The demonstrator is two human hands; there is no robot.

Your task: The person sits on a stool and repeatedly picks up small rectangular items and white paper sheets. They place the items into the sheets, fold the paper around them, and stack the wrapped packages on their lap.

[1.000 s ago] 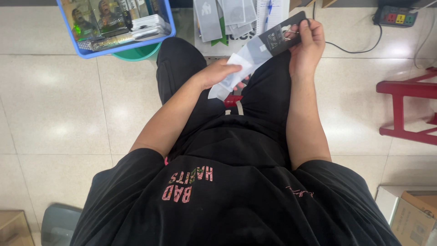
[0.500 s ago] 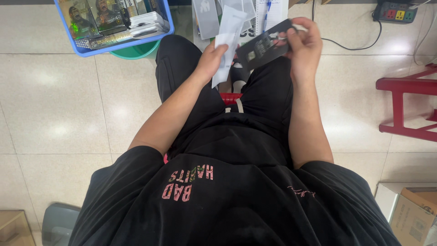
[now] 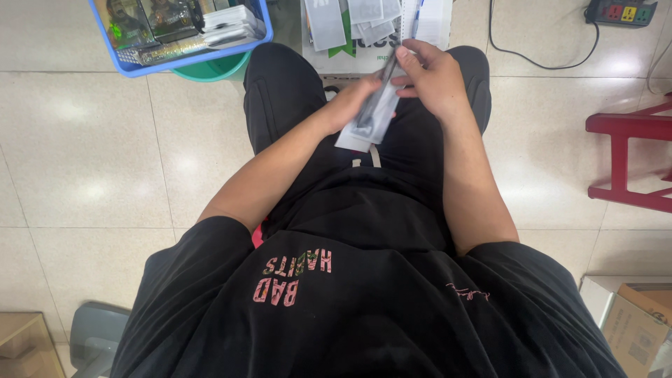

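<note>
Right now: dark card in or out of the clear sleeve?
Partly in. The dark card sits inside the clear sleeve, its upper end pinched by the right hand; left hand steadies the sleeve.

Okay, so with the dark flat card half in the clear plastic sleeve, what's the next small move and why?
Probably push the dark flat card further down with the right hand, while the left hand steadies the clear plastic sleeve: the card's top seemingly protrudes above the sleeve's mouth.

We see the dark card (image 3: 376, 105) motion-blurred inside its clear sleeve (image 3: 364, 129); above it, the blue basket (image 3: 189, 64) runs off-frame.
</note>
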